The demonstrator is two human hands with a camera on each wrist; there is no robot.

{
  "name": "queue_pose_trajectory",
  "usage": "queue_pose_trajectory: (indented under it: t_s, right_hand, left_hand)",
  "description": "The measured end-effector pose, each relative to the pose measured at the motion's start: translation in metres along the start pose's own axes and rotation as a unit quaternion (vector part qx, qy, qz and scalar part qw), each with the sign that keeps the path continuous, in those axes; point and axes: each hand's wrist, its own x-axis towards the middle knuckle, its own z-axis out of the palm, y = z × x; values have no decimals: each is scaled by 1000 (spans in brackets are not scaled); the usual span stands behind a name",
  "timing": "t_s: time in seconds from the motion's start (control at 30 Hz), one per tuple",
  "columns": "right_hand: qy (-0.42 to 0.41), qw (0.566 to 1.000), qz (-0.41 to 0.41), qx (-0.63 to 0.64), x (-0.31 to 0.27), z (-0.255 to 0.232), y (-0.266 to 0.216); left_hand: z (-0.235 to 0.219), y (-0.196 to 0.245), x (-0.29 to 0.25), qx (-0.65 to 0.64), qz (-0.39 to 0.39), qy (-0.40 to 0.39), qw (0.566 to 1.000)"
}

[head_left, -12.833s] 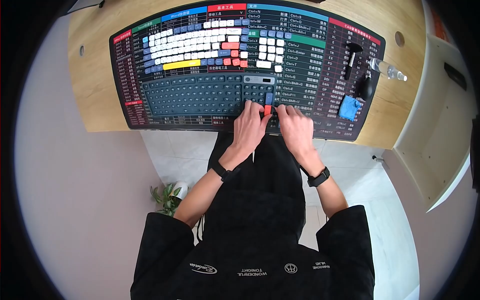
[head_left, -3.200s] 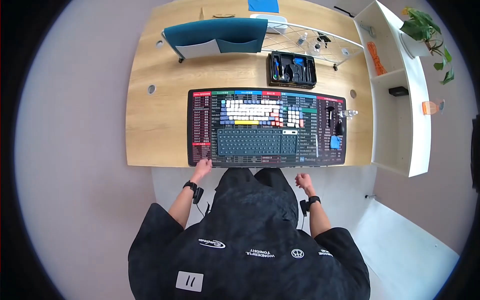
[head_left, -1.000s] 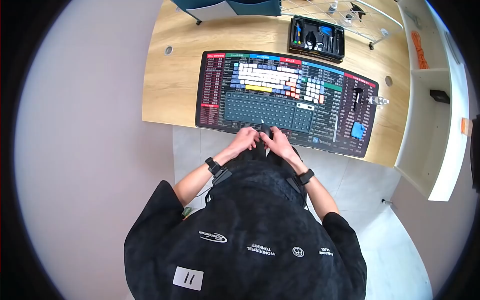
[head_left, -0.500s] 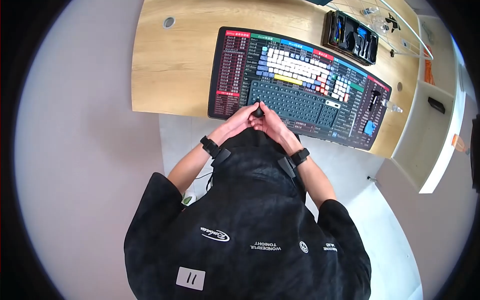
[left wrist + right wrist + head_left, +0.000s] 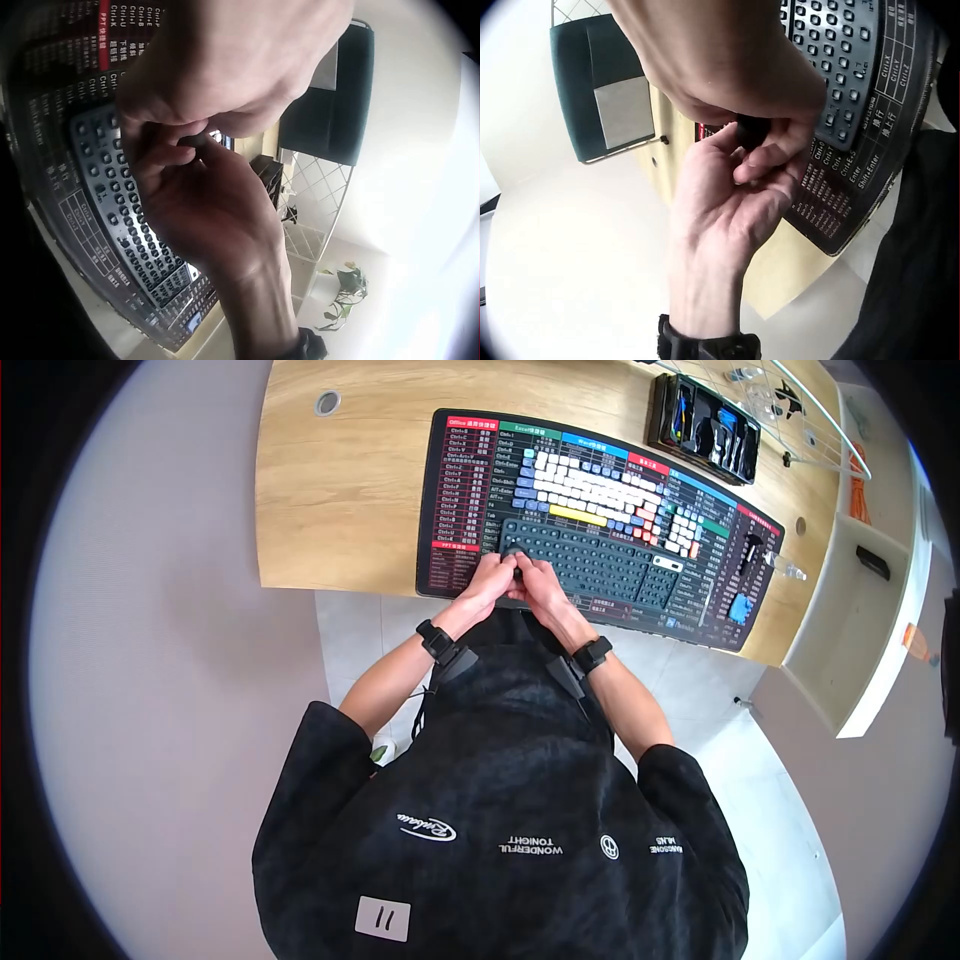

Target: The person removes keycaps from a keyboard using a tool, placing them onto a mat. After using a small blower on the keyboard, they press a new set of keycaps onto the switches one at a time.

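A black rubber air blower [image 5: 751, 131] is held between both hands, mostly hidden by the fingers. My left hand [image 5: 487, 578] grips it from the left, and my right hand [image 5: 543, 582] wraps it from the right, close against the other. Both hands are over the front left part of the dark blue-grey keyboard [image 5: 610, 565], whose switches show without keycaps. Behind it, loose white, blue and red keycaps [image 5: 590, 485] lie in keyboard order, with a long yellow keycap [image 5: 578, 515] at their front.
The printed desk mat [image 5: 450, 490] lies under everything. On its right are a black brush [image 5: 750, 555], a blue cloth [image 5: 740, 608] and a thin pale strip [image 5: 706, 605]. A clear bottle [image 5: 785, 566] lies beside them. A black tool tray [image 5: 704, 430] stands at the back.
Earlier a red keycap was handled over the keyboard, and the blower lay by the brush. It is now in both hands, which have moved left to the keyboard's front left part.
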Motion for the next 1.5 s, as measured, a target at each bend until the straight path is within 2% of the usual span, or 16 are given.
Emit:
queue_pose_trajectory:
  t_s: [0.23, 0.37, 0.53, 0.7, 0.77, 0.8, 0.87, 0.9, 0.93, 1.0, 1.2, 1.27, 1.3, 1.33, 1.43, 1.5]
  right_hand:
    - [-75, 995, 50, 38, -9, -12, -16]
    - [-72, 994, 48, 72, -11, -19, -14]
    - [-12, 999, -6, 29, 2, -29, 3]
    - [-13, 1000, 16, 18, 2, -42, 0]
    - [-9, 1000, 25, 2, -6, -40, -9]
    - [-5, 999, 34, -14, -11, -41, -13]
    - [7, 999, 28, -19, -23, -39, -23]
    - [19, 999, 22, -25, -26, -38, -26]
    - [18, 999, 19, -23, -22, -40, -24]
    - [14, 991, 4, -136, -13, -47, -18]
    - [-20, 983, -31, -179, -15, -51, -9]
    - [71, 894, -304, -323, -21, -48, -2]
    - [79, 830, -366, -413, -27, -53, 0]
    - [80, 831, -366, -412, -36, -51, -4]
    - [53, 717, -453, -527, -48, -51, -10]
    - [62, 702, -438, -558, -44, -53, -13]
  left_hand:
    - [-11, 26, -17, -80, -45, -174, 980]
    - [-1, 26, -17, -66, -63, -148, 985]
    - [15, 5, 9, 77, 15, -106, 991]
    - [15, 2, 10, 56, -13, -105, 993]
    - [9, -1, 12, 335, 171, -27, 926]
    - [5, -5, 9, 336, 172, -27, 926]
    - [10, 26, -36, 454, 362, 39, 814]
    - [6, 33, -41, 465, 366, -28, 806]
    - [6, 33, -45, 467, 368, -28, 803]
    - [8, 34, -51, 528, 396, -79, 747]
    - [-4, 18, -25, 534, 453, -40, 712]
    - [-7, 21, -24, 523, 479, -28, 705]
    - [-9, 22, -23, 521, 461, -33, 717]
    - [-8, 27, -27, 522, 461, -34, 716]
    - [-1, 36, -32, 512, 426, -48, 744]
    - [3, 38, -31, 492, 469, -65, 731]
